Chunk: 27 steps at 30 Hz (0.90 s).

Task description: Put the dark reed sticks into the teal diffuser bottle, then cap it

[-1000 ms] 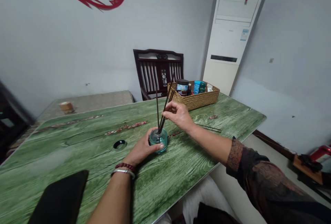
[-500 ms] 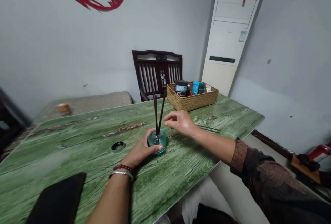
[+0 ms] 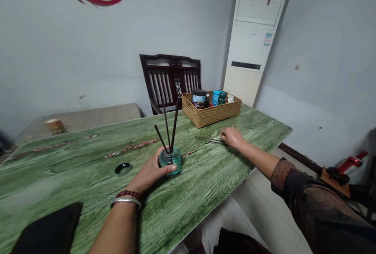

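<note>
The left hand (image 3: 149, 173), wrapped around the diffuser bottle (image 3: 175, 160), should brace it while the right hand (image 3: 232, 137), grip unclear, meets loose reeds (image 3: 209, 140).

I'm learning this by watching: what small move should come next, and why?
Probably pinch one loose stick with the right hand and lift it: the fingers are down at the loose sticks' near ends, though whether they grip yet is unclear. The left hand holds the bottle, where other sticks stand.
</note>
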### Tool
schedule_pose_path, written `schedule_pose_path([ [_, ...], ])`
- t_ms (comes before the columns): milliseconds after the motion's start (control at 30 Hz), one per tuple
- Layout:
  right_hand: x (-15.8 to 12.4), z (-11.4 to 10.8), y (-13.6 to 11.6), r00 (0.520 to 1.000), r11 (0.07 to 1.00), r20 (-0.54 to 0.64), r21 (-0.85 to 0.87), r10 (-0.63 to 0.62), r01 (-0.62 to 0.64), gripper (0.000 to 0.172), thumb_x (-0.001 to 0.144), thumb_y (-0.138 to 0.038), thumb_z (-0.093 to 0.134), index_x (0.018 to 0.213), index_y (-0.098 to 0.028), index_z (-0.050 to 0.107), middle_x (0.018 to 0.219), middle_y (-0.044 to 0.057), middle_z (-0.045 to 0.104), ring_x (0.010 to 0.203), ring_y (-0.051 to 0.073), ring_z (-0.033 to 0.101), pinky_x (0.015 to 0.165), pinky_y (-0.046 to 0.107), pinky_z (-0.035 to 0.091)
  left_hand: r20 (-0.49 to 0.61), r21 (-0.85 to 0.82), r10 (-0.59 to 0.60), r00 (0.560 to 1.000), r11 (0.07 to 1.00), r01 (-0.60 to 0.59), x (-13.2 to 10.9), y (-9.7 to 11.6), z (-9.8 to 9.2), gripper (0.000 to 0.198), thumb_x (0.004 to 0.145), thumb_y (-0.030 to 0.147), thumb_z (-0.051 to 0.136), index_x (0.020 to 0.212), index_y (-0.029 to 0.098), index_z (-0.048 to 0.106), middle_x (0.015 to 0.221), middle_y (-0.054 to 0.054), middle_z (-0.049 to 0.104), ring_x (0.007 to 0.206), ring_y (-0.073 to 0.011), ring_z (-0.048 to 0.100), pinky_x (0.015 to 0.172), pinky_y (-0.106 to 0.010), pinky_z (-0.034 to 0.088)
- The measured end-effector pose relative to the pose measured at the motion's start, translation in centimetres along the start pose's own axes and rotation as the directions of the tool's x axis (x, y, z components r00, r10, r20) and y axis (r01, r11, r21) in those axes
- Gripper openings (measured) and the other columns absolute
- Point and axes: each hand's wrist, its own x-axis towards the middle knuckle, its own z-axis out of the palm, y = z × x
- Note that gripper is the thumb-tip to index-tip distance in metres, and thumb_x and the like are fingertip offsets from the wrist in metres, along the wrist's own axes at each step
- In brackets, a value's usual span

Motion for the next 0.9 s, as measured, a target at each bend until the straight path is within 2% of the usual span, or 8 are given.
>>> schedule_pose_path([
  [233, 0.3, 1.9, 0.8, 0.991, 0.991, 0.120, -0.123, 0.066, -0.051, 0.028, 0.089, -0.021, 0.053, 0.100, -0.014, 0.078, 0.103, 0.021, 0.075, 0.101, 0.028, 0.071, 0.084, 0.030, 0.048, 0.008, 0.004, 0.003, 1.000, 1.000, -0.003, -0.2, 0.4, 0.0, 0.071, 0.063, 0.053, 0.080, 0.122, 0.022, 0.055, 0.120, -0.011, 0.069, 0.115, -0.0356, 0.062, 0.105, -0.051, 0.045],
  [400, 0.3, 2.1, 0.7, 0.991, 0.989, 0.113, -0.136, 0.078, -0.063, 0.031, 0.091, -0.016, 0.047, 0.101, -0.010, 0.076, 0.105, 0.025, 0.073, 0.103, 0.029, 0.070, 0.086, 0.032, 0.048, 0.019, 0.008, 0.002, 1.000, 1.000, -0.003, -0.2, 0.5, 0.1, 0.072, 0.064, 0.052, 0.079, 0.123, 0.020, 0.054, 0.120, -0.012, 0.069, 0.114, -0.0348, 0.062, 0.105, -0.050, 0.045],
  [567, 0.0, 0.1, 0.4, 0.999, 0.996, 0.001, -0.074, 0.044, -0.044, 0.031, 0.095, -0.021, 0.044, 0.110, -0.013, 0.070, 0.106, 0.019, 0.074, 0.101, 0.027, 0.069, 0.082, 0.031, 0.047, 0.018, 0.000, 0.008, 1.000, 1.000, -0.008, -0.2, 0.7, 0.1, 0.071, 0.063, 0.051, 0.080, 0.122, 0.021, 0.055, 0.118, -0.011, 0.069, 0.112, -0.0346, 0.063, 0.104, -0.052, 0.045],
  [667, 0.2, -1.8, -0.5, 0.979, 0.977, -0.201, 0.207, -0.005, 0.048, 0.027, 0.093, -0.026, 0.048, 0.111, -0.018, 0.066, 0.103, 0.011, 0.074, 0.096, 0.020, 0.068, 0.083, 0.028, 0.048, 0.010, -0.003, 0.013, 1.000, 1.000, -0.013, -0.2, 0.8, 0.0, 0.070, 0.063, 0.049, 0.080, 0.122, 0.021, 0.056, 0.118, -0.012, 0.069, 0.114, -0.0351, 0.062, 0.105, -0.053, 0.044],
  [733, 0.5, -3.2, -1.8, 0.941, 0.815, -0.339, 0.548, 0.013, 0.186, 0.020, 0.087, -0.028, 0.054, 0.100, -0.018, 0.065, 0.091, 0.006, 0.074, 0.083, 0.017, 0.068, 0.078, 0.028, 0.050, 0.004, 0.000, 0.012, 1.000, 1.000, -0.012, -0.2, 0.8, 0.0, 0.071, 0.062, 0.050, 0.080, 0.123, 0.021, 0.055, 0.120, -0.012, 0.068, 0.115, -0.0354, 0.062, 0.106, -0.052, 0.043],
  [800, 0.5, -4.7, -3.8, 0.933, 0.506, -0.360, 0.810, 0.028, 0.297, 0.018, 0.082, -0.033, 0.059, 0.091, -0.018, 0.062, 0.083, 0.003, 0.073, 0.070, 0.015, 0.067, 0.069, 0.027, 0.052, 0.004, 0.000, 0.008, 1.000, 1.000, -0.008, -0.2, 0.7, 0.0, 0.073, 0.062, 0.051, 0.080, 0.123, 0.021, 0.055, 0.121, -0.012, 0.068, 0.116, -0.0355, 0.062, 0.106, -0.051, 0.044],
  [867, 0.4, -6.1, -6.1, 0.945, 0.212, -0.326, 0.923, -0.010, 0.320, 0.021, 0.079, -0.038, 0.063, 0.088, -0.019, 0.059, 0.083, 0.002, 0.073, 0.064, 0.013, 0.065, 0.062, 0.026, 0.053, 0.010, -0.003, 0.004, 1.000, 1.000, -0.004, -0.2, 0.5, 0.0, 0.073, 0.063, 0.052, 0.080, 0.124, 0.021, 0.054, 0.122, -0.013, 0.067, 0.116, -0.0351, 0.062, 0.106, -0.051, 0.044],
  [900, 0.3, -6.6, -7.3, 0.948, 0.111, -0.316, 0.942, -0.028, 0.317, 0.023, 0.078, -0.038, 0.064, 0.088, -0.019, 0.058, 0.084, 0.002, 0.073, 0.063, 0.012, 0.065, 0.061, 0.025, 0.053, 0.012, -0.006, 0.004, 1.000, 1.000, -0.004, -0.2, 0.5, 0.0, 0.072, 0.063, 0.051, 0.080, 0.124, 0.021, 0.054, 0.122, -0.013, 0.067, 0.115, -0.0349, 0.061, 0.106, -0.051, 0.044],
])
